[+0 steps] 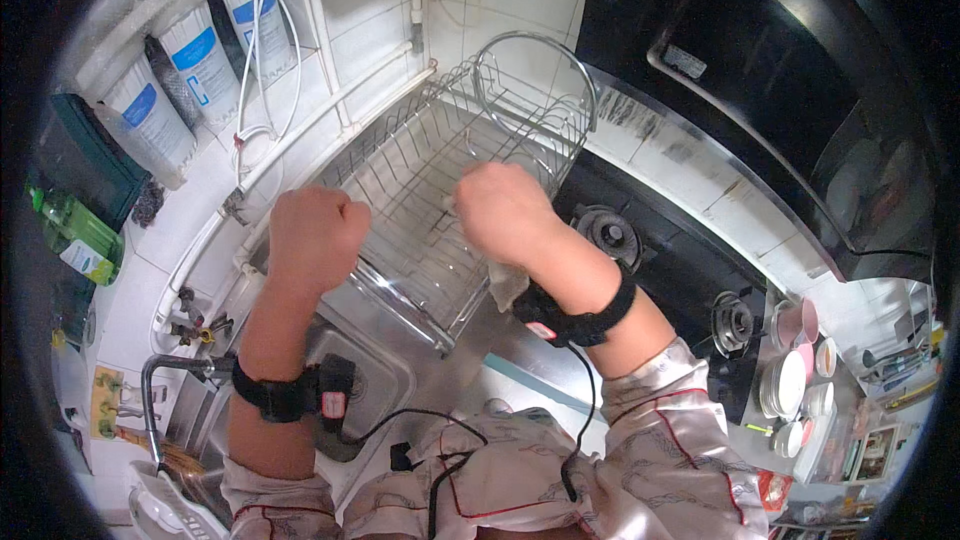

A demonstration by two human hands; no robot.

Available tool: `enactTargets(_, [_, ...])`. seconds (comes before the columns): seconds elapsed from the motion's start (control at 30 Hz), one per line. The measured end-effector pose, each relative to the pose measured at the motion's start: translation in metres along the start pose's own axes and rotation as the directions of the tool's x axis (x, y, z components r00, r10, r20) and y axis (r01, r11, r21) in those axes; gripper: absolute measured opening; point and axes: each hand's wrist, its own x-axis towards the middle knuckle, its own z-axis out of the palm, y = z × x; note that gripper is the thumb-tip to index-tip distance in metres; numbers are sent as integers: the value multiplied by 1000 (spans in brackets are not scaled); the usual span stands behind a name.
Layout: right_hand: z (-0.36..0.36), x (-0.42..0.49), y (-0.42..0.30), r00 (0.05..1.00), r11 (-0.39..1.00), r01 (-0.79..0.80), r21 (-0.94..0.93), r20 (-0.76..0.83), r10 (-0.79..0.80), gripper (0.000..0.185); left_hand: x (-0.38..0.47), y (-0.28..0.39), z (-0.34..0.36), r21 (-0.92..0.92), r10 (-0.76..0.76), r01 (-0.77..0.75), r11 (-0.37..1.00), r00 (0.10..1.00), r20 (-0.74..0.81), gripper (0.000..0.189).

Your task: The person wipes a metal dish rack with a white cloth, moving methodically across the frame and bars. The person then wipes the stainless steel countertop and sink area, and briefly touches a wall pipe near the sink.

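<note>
A chrome wire dish rack (409, 157) stands on the counter before me, with a tall rounded loop at its far end. My right hand (502, 210) is closed over the rack's right side. A pale cloth (508, 286) hangs from beneath it. My left hand (319, 240) is curled into a fist at the rack's near left corner, and the rack's near rail (405, 304) runs out from behind it. Whether those fingers grip the rack is hidden. Black straps with cables circle both wrists.
A steel sink (375, 360) with a bent faucet (154, 390) lies below my left forearm. To the right are a black gas stove (671, 270), a range hood (750, 90) and stacked bowls (784, 386). Water filters (199, 60) and a green bottle (79, 236) stand left.
</note>
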Motion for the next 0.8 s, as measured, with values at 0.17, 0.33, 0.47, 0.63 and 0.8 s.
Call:
enactTargets(0.17, [28,-47,4,887,933,5,360,-433,162,7,-1,3,4,-12,7,-7,1000,1000,-12,32])
enactTargets(0.33, [65,-77,-2,768,851,-8,525,-542,341,7,0,-1,4,-3,92,-92,996,996,23,29])
enactTargets(0.47, [69,-88,3,758,825,14,565,-545,359,8,-2,3,1,-15,131,-131,991,991,18,29])
enactTargets(0.63, [31,-70,7,706,884,62,464,-646,290,8,-3,7,-5,-29,51,-49,998,996,75,29])
enactTargets(0.8, [7,-25,5,976,992,-31,123,-210,56,15,-4,8,-3,4,8,-8,1000,999,42,29])
